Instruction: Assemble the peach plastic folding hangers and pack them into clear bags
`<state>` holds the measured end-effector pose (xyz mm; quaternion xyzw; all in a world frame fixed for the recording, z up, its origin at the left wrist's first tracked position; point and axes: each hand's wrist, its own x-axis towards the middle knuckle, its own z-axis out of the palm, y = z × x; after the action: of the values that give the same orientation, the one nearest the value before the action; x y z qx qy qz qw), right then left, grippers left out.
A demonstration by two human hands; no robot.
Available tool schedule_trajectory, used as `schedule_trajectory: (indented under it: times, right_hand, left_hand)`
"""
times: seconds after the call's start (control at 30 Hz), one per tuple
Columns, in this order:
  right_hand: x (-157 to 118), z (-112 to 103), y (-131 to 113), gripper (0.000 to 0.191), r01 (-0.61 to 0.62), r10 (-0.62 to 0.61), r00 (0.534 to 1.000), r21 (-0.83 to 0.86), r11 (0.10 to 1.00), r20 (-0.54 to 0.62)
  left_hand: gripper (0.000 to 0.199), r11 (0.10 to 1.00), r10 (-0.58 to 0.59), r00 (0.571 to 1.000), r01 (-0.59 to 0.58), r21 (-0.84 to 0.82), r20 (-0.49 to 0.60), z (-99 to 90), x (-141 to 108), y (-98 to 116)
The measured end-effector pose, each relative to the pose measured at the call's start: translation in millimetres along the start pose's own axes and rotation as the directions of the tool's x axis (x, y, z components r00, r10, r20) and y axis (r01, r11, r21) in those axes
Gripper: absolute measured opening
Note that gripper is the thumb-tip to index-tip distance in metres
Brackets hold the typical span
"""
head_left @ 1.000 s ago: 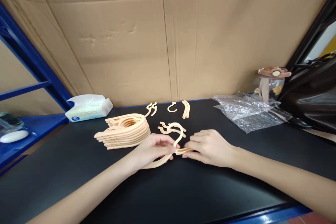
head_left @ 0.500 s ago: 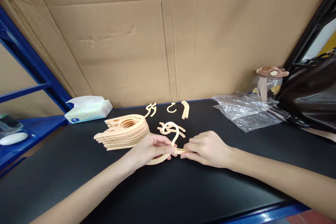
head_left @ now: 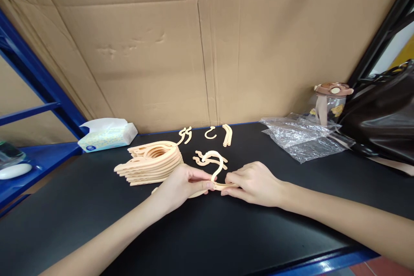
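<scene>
A cream plastic folding hanger (head_left: 218,164) is held between my two hands above the black tabletop, its curved hook standing up. My left hand (head_left: 185,184) pinches it near the base of the hook, and one arm of the hanger runs under that hand. My right hand (head_left: 254,183) is closed around the other arm, just right of the hook; its fingers hide most of that piece. Left of my left hand lies a stack of cream hangers (head_left: 152,164). Right behind the raised hook are a few loose hanger arms (head_left: 202,160).
At the back lie small hook pieces (head_left: 185,135), a single hook (head_left: 210,133) and curved strips (head_left: 227,135). A tissue pack (head_left: 108,134) stands left. Clear plastic bags (head_left: 299,138), a bottle (head_left: 333,101) and a dark bag (head_left: 381,116) are right. Cardboard (head_left: 145,51) walls the back.
The hook has tipped slightly to the right. The hanger's arm under my left hand now sits straighter, with its end showing left of my wrist. Both hands keep their grip.
</scene>
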<state>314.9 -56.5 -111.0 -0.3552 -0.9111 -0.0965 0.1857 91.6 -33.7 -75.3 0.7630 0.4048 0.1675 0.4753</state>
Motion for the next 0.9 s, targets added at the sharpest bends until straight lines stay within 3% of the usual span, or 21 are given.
schedule_trajectory:
  times: [0.23,0.37,0.53,0.9]
  right_hand:
    - [0,0,1,0.039,0.003,-0.003,1.0,0.019,1.0,-0.01]
    - [1,0,2,0.037,0.001,0.0,1.0,0.036,0.999,-0.022]
    - [6,-5,3,0.03,-0.04,0.045,0.997,0.075,0.996,-0.061]
    - [9,-21,0,0.023,-0.022,0.013,0.967,-0.033,0.999,-0.253]
  left_hand:
    - [0.029,0.997,0.05,0.997,-0.053,0.062,0.058,2.3,-2,3]
    - [0.029,0.955,0.121,0.993,-0.114,0.273,-0.009,7.9,-4,3]
    - [0.02,0.82,0.24,0.969,-0.171,0.546,-0.056,14.1,-4,1]
    - [0.025,0.798,0.243,0.965,-0.145,0.585,-0.093,15.6,-1,-6]
